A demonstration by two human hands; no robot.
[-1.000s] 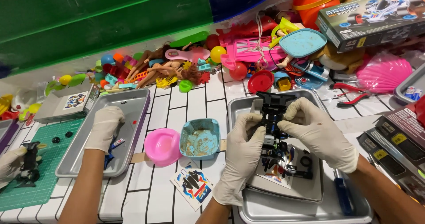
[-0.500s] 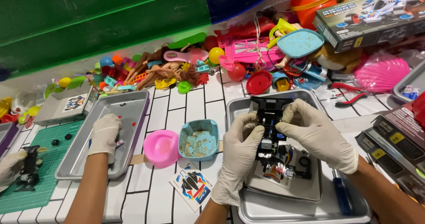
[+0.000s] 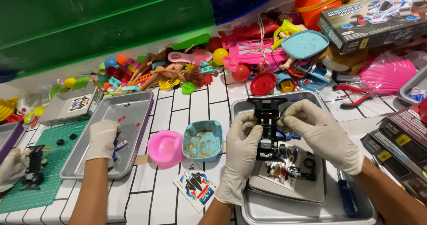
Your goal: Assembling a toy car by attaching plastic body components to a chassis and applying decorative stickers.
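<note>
Little changed since the earlier frame: both gloved hands remain on the black toy car frame, which sits slightly higher over the steel tray near the bench's front right corner. Left hand: fingers pinching the frame's left side. Right hand: fingers curled, pinching its right upper end. Frame held upright above a white box lying in the tray. Blue screwdriver at the tray's right rim. Blue tub and pink bowl left of the tray. Further left, another person's gloved hand rests in a second tray.
</note>
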